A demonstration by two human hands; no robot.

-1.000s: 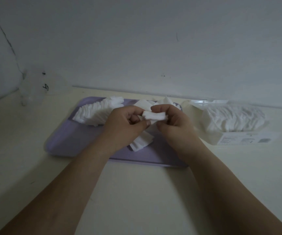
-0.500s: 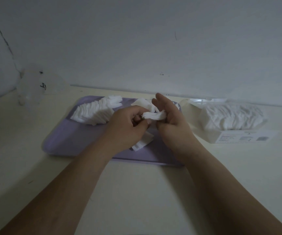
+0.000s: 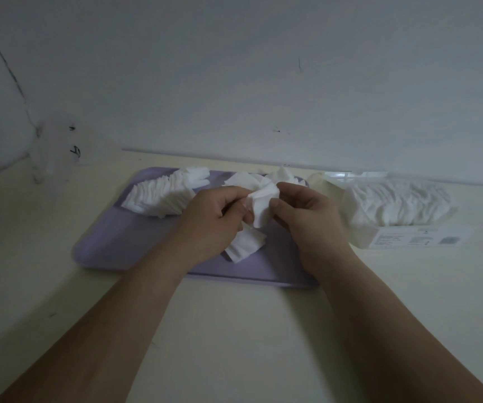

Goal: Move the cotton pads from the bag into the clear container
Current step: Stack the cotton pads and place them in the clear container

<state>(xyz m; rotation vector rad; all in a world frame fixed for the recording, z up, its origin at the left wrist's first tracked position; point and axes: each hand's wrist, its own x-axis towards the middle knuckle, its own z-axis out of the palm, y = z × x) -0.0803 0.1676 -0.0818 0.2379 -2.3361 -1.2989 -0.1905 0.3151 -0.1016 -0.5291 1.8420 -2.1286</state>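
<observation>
Over a purple tray (image 3: 109,245), my left hand (image 3: 211,219) and my right hand (image 3: 307,210) both pinch a small bunch of white cotton pads (image 3: 263,203), held between them and now tilted on edge. A fanned row of cotton pads (image 3: 161,193) lies on the tray's far left. More loose pads (image 3: 244,245) lie under my hands, and others (image 3: 284,175) sit at the tray's back. The clear container (image 3: 394,228), with pads inside and its lid open behind, stands to the right of the tray. The clear bag (image 3: 60,144) lies at the far left by the wall.
The cream tabletop (image 3: 234,330) runs to a white wall (image 3: 263,82) close behind the tray and container. A white label (image 3: 420,238) is on the container's front. My forearms cross the near part of the table.
The bunch of pads between my hands has turned from lying flat to standing on edge, and my right fingers have curled back around it after opening briefly.
</observation>
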